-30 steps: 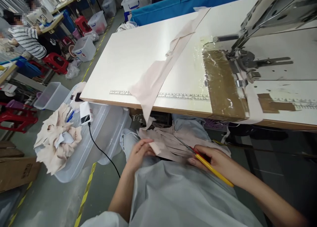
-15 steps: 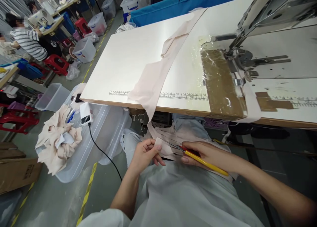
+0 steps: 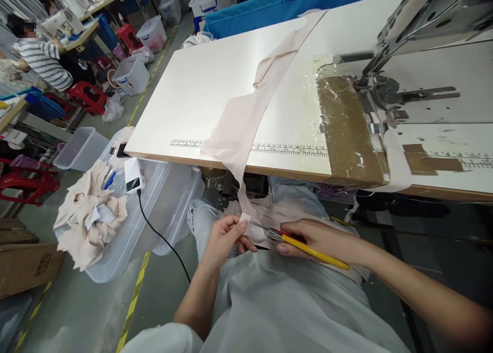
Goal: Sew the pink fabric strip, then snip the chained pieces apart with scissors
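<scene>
Over my lap, my left hand (image 3: pixel 230 236) pinches the end of a pale pink fabric strip (image 3: pixel 241 124) between thumb and fingers. The strip runs up over the table's front edge and across the white top. My right hand (image 3: pixel 308 238) is closed round scissors (image 3: pixel 316 252) with yellow and red handles. Their blades point left at the pinched end, close to my left fingertips; whether they touch the cloth I cannot tell. More pink fabric lies across my lap beneath both hands.
A sewing machine (image 3: pixel 389 86) stands on the right of the white table (image 3: pixel 200 91), with brown tape (image 3: pixel 348 132) beside it. At left, a translucent bin lid (image 3: pixel 150 229) bears a fabric heap (image 3: pixel 82 204) and a white cabled device (image 3: pixel 134 176). A person (image 3: pixel 42 62) sits beyond.
The scissors have moved slightly left, their blades nearer my left fingertips. Less of the strip's end shows beyond my left thumb. The view has shifted a little.
</scene>
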